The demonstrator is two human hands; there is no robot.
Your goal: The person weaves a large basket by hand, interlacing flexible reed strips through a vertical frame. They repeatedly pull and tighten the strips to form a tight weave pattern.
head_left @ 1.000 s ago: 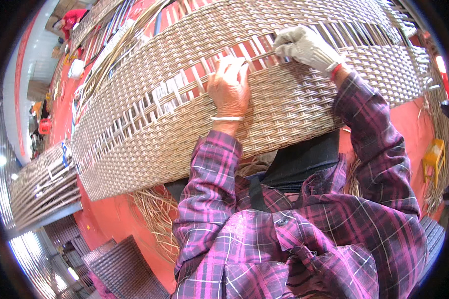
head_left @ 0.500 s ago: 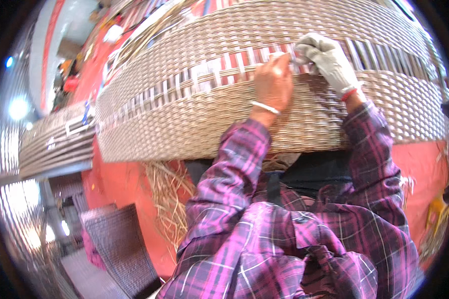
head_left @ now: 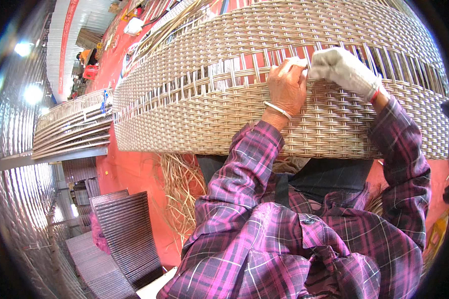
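"What surrounds the left grip and the right grip?"

"Biggest is the red floor, spreading below and left of both. Far up and left of them stands a pale wall with a red stripe. Then a stack of slatted panels, well off to the left grip's left, and lower down that way a dark woven sheet. Nearer, below and left of the left grip, is a heap of loose strips. Smaller still, far up and left, are a red stool and a white bundle."

"Anything in the way?"

"Upright slats cross the gap right at the grips, and the grips themselves cover part of it."

"And the wicker panel?"

"The wicker panel lies directly under both, reaching far to either side, its near edge below them, over the lap. Its unfilled gap runs lengthwise beneath the fingers, with finished weave above and below."

"How are the grips set?"

"Just beside each other. The bare left one has its fingers drawn in and closed, a white bracelet below it. The right one, in a pale glove, is curled closed too. Whether either pinches a strip, I can't tell; the fingertips hide it."
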